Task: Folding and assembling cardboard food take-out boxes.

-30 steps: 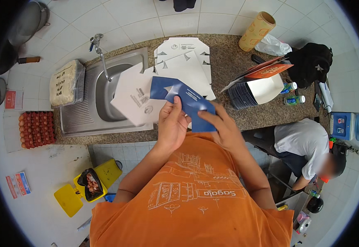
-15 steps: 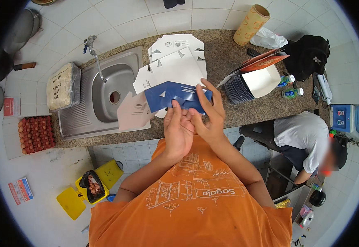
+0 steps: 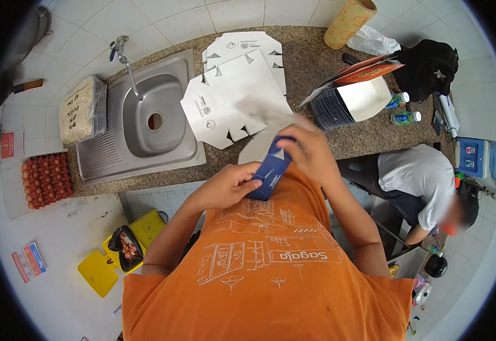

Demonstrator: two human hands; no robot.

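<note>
A blue cardboard box blank (image 3: 272, 168), partly folded, is held between both hands close to my chest, above the counter's front edge. My left hand (image 3: 232, 183) pinches its lower end from the left. My right hand (image 3: 308, 152) covers its upper end from the right, fingers curled over it. Just beyond the hands, flat white die-cut box blanks (image 3: 231, 99) lie spread on the speckled stone counter (image 3: 310, 62).
A steel sink (image 3: 145, 116) with a tap sits left of the blanks. A stack of dark blanks and an open white box (image 3: 350, 99) lies on the right. A paper roll (image 3: 347, 17), egg tray (image 3: 42, 179), yellow dustpan (image 3: 103, 261), and a crouching person (image 3: 424, 182) are nearby.
The blue blank was flat and open over the counter; now it is folded narrower and pulled in toward my chest, both hands closing around it.
</note>
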